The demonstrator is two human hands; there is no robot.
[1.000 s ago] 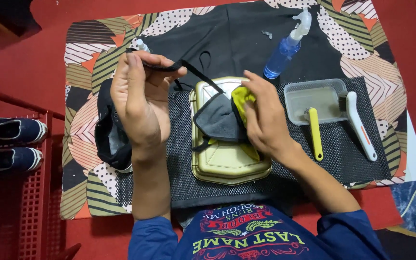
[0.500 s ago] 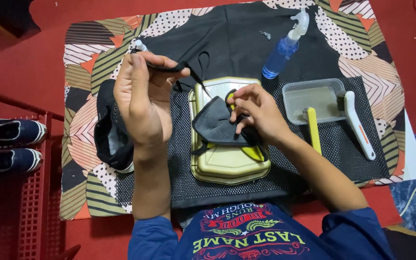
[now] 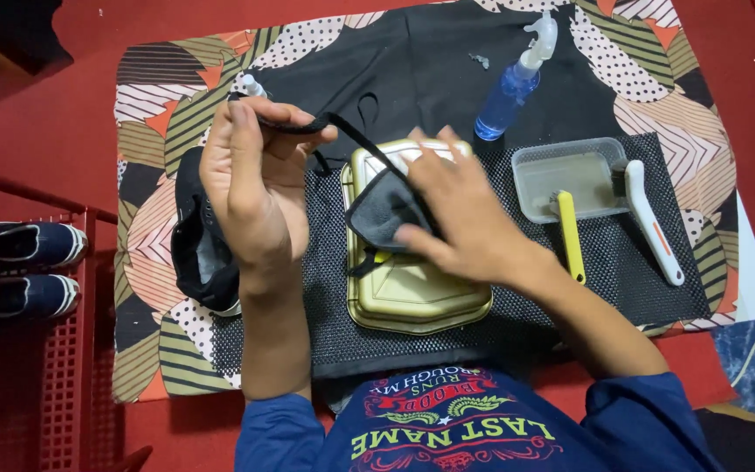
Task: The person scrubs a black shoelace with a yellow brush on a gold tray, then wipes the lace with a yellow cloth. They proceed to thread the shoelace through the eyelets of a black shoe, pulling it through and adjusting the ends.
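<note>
A black shoe [image 3: 198, 249] lies left of the gold tray [image 3: 412, 293]. A black strap [image 3: 308, 125] is pinched in the closed left hand [image 3: 251, 179]. Over the tray's upper edge, a dark cloth [image 3: 382, 210] is gripped by the right hand [image 3: 460, 214]. Bare mesh mat [image 3: 517, 306] is left free right of the tray.

A blue spray bottle [image 3: 510, 86] lies on a leaf-patterned cloth [image 3: 155, 105] spread over a red floor [image 3: 37, 131]. Beside it, a clear plastic tub [image 3: 570, 175] sits on a black mesh mat [image 3: 622, 262], with a yellow brush [image 3: 570, 236] leaning from its edge and a white brush [image 3: 653, 223] just to the right. A black shoe [image 3: 198, 249] lies at the cloth's left. A red rack [image 3: 19, 350] holds blue shoes [image 3: 32, 267].
</note>
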